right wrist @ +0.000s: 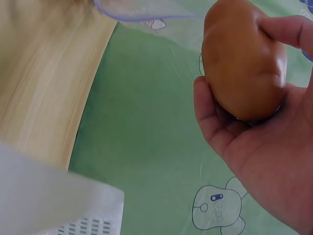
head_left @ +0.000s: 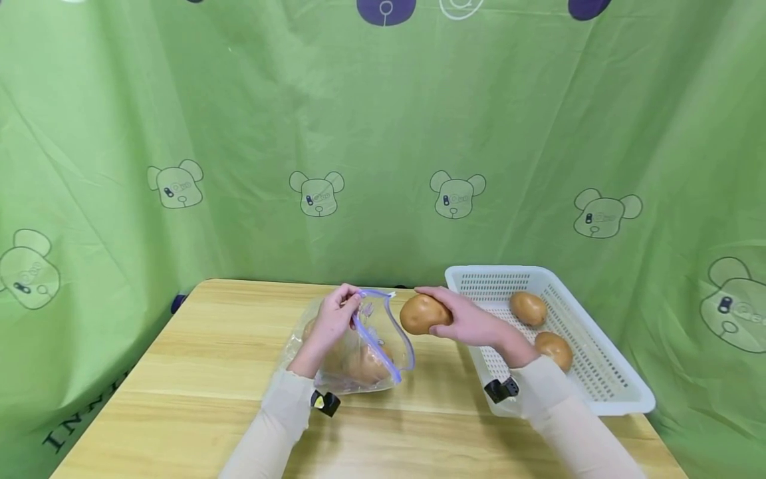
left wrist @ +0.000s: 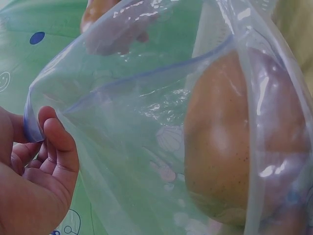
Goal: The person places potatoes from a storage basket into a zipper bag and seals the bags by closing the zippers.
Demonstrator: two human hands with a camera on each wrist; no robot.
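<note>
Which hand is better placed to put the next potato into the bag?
The right hand, probably. It already grips a potato just beside the open mouth of the bag, while the left hand is busy pinching the bag's rim to hold it open.

A smooth brown oval potato is held at centre frame, just beside the open mouth of a clear blue-rimmed zip bag holding potatoes.

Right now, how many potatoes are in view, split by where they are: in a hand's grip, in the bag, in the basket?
Held in the right hand: 1 potato
Inside the plastic bag: at least 1 potato, others unclear
In the white basket: 2 potatoes
Total: at least 4
</note>
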